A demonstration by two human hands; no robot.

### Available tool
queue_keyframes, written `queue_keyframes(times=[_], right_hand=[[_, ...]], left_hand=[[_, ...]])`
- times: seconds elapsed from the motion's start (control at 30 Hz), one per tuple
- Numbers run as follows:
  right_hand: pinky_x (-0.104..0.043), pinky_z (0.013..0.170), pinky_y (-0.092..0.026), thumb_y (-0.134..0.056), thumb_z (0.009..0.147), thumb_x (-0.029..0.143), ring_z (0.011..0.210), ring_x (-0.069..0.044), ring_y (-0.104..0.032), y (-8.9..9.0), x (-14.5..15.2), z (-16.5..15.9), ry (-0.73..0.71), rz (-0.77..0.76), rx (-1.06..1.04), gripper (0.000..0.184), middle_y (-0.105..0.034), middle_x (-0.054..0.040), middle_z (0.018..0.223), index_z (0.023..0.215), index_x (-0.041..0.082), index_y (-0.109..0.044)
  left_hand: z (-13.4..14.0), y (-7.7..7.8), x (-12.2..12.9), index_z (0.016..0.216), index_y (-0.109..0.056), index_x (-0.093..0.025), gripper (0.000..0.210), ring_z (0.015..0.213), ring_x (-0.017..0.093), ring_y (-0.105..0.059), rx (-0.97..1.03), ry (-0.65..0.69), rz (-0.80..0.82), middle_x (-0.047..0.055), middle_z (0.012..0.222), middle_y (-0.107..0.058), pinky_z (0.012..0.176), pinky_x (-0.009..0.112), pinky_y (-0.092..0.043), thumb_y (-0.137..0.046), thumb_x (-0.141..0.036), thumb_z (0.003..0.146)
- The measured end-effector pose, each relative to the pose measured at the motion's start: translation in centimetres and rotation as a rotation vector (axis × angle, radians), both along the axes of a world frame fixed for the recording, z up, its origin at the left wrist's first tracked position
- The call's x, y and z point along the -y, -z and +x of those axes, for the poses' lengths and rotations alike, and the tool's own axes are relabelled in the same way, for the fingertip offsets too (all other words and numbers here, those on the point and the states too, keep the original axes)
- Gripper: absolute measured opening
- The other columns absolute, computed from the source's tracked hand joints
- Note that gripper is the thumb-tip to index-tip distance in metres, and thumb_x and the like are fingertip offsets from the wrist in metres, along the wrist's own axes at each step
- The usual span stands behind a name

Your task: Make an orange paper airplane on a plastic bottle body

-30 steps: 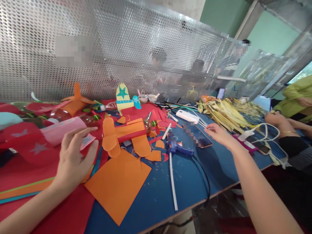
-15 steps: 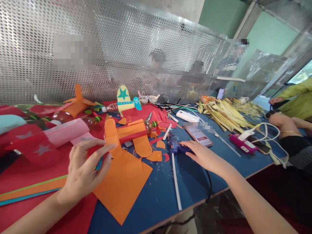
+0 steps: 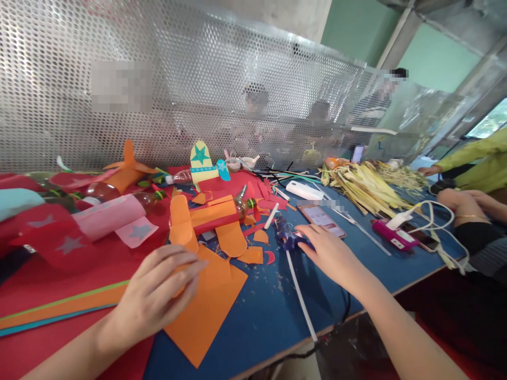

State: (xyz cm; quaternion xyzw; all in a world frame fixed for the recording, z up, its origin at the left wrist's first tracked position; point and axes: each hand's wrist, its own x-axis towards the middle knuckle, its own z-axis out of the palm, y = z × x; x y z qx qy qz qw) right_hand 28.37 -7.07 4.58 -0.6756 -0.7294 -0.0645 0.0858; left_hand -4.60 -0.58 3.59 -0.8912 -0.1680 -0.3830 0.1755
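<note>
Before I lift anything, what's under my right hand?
Under your right hand is the blue glue gun; its front end shows, but the part beneath the hand is hidden.

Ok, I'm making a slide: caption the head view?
Right hand on a blue glue gun, left hand over orange paper.

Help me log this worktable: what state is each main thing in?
Left hand: half-curled above the orange sheet.
Right hand: around the glue gun handle.
Glue gun: held.
Orange sheet: flat, partly hidden.
Orange-wrapped bottle: on its side.
Phone: flat, screen lit.
Power strip: white charger plugged in.
Husks: piled loosely.
</note>
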Motion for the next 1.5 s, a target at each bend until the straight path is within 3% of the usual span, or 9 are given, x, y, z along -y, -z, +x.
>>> queue_keyframes(times=[0.27,0.4,0.57,0.8,0.93,1.07,1.2,1.37,1.5], right_hand=[[-0.031,0.071,-0.046,-0.041,0.093,0.018,0.086,-0.022,-0.066,-3.2,-5.6,-1.8,-0.022,-0.09,-0.022,0.026,-0.071,-0.0077,0.096,0.103,0.019,-0.065],[-0.03,0.078,-0.047,-0.046,0.091,0.014,0.095,-0.021,-0.064,-2.9,-10.1,-1.3,-0.036,-0.207,0.033,0.024,-0.069,-0.0087,0.104,0.105,0.018,-0.065],[-0.038,0.079,-0.053,-0.056,0.09,0.03,0.092,-0.018,-0.062,-2.0,-13.4,-2.0,-0.058,-0.387,0.157,0.024,-0.062,-0.0066,0.111,0.11,0.017,-0.059],[-0.04,0.082,-0.051,-0.056,0.09,0.03,0.097,-0.02,-0.061,-3.0,-13.3,-3.3,-0.136,-0.295,0.278,0.025,-0.061,-0.0077,0.113,0.111,0.016,-0.059],[-0.035,0.082,-0.045,-0.051,0.089,0.013,0.102,-0.023,-0.057,-4.3,-12.1,-3.3,-0.161,-0.137,0.28,0.015,-0.065,-0.0117,0.101,0.098,0.013,-0.064],[-0.033,0.069,-0.04,-0.044,0.084,0.01,0.085,-0.023,-0.059,-6.0,-9.0,-3.9,-0.15,0.033,0.218,0.02,-0.065,-0.0138,0.088,0.093,0.011,-0.061],[-0.027,0.059,-0.035,-0.049,0.076,0.021,0.068,-0.015,-0.053,-6.4,-5.1,-6.2,-0.327,0.134,-0.052,0.012,-0.059,-0.0007,0.072,0.087,0.02,-0.053],[-0.018,0.055,-0.037,-0.059,0.075,0.019,0.056,-0.006,-0.046,-2.9,-3.4,-8.8,-0.774,-0.175,-0.86,0.016,-0.049,0.0078,0.067,0.079,0.023,-0.043],[-0.017,0.06,-0.04,-0.064,0.078,0.021,0.062,-0.006,-0.05,-0.7,-4.0,-9.3,-0.903,-0.334,-1.145,0.014,-0.055,0.0046,0.074,0.082,0.021,-0.05]], left_hand=[[1.9,0.8,2.0,0.09,-0.064,-0.016,0.016,0.072,0.017,-0.065,-0.202,0.245,-0.229,0.005,0.076,-0.069,0.069,0.027,-0.055,-0.049,-0.022,0.087],[2.1,1.4,2.2,0.091,-0.064,-0.017,0.022,0.074,0.019,-0.064,-0.265,0.234,-0.3,0.008,0.08,-0.068,0.067,0.029,-0.055,-0.05,-0.032,0.088],[1.9,1.7,2.1,0.091,-0.064,-0.017,0.023,0.075,0.02,-0.064,-0.282,0.222,-0.31,0.008,0.081,-0.067,0.067,0.03,-0.055,-0.048,-0.034,0.089],[1.8,1.7,1.9,0.091,-0.066,-0.016,0.028,0.073,0.02,-0.064,-0.277,0.232,-0.28,0.008,0.082,-0.069,0.062,0.03,-0.055,-0.042,-0.031,0.092],[1.5,2.4,1.5,0.095,-0.067,-0.018,0.025,0.08,0.021,-0.065,-0.248,0.224,-0.291,0.006,0.084,-0.07,0.07,0.031,-0.055,-0.044,-0.027,0.092],[1.4,2.4,1.2,0.103,-0.065,-0.02,0.023,0.083,0.018,-0.067,-0.209,0.212,-0.273,0.004,0.088,-0.072,0.076,0.027,-0.055,-0.046,-0.025,0.09],[1.4,1.9,1.1,0.104,-0.059,-0.021,0.02,0.081,0.016,-0.068,-0.066,0.079,-0.285,0.003,0.09,-0.071,0.073,0.023,-0.055,-0.047,-0.03,0.091],[1.2,1.5,1.2,0.114,-0.049,-0.02,0.035,0.081,0.017,-0.067,-0.01,-0.131,-0.397,0.006,0.096,-0.068,0.073,0.024,-0.055,-0.047,-0.045,0.09],[1.8,1.6,1.1,0.098,-0.056,-0.023,0.022,0.075,0.015,-0.067,0.022,-0.045,-0.26,0.001,0.087,-0.07,0.07,0.02,-0.054,-0.042,-0.04,0.093]])
